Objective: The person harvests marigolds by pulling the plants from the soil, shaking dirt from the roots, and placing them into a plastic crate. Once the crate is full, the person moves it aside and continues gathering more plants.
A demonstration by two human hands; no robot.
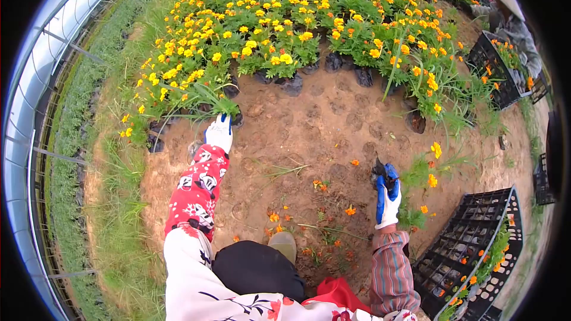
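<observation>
Brown soil (333,142); yellow-orange marigold bed (285,30), 12 o'clock. Right blue-and-white-gloved hand (388,193), 4 o'clock, grips black plastic pot (379,169), likely sparing stems. Left white-gloved hand (220,134), 9 o'clock, at green foliage (221,104), grip unclear. Black perforated crate (491,192), 4 o'clock, seemingly within reach.

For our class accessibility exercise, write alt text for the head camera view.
Gloved right hand grips a black plant bag over bare soil; gloved left hand is at the edge of yellow and orange flowers; black crate at lower right.
</observation>
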